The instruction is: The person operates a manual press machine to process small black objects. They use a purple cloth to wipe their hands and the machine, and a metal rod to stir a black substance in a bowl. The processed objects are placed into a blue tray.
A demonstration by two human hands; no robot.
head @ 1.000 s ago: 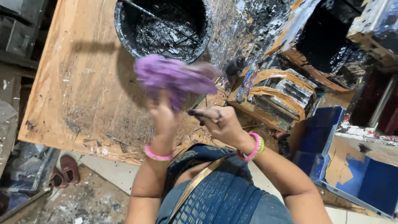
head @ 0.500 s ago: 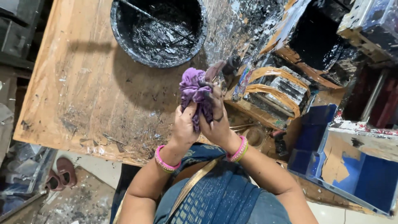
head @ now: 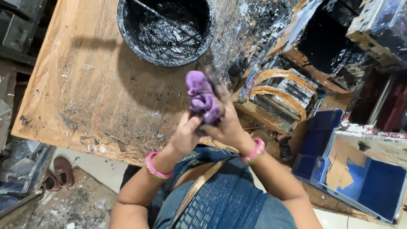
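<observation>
Head view: left hand (head: 186, 135) and right hand (head: 229, 125) both clench a bunched purple cloth (head: 202, 99) over the near edge of the wooden surface (head: 85, 89); soft, light, likely damp, best held by its bulk. Far left, black paint tub (head: 166, 29); right, stained frames (head: 280, 95), blue bin (head: 360, 169) crowd in.

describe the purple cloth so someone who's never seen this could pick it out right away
Start at the big round black tub at the top of the wooden table. Just below it, both hands meet above the table's near edge, and the purple cloth is bunched between the left hand and the right hand. It is the only purple thing among the black-smeared things around it.
</observation>
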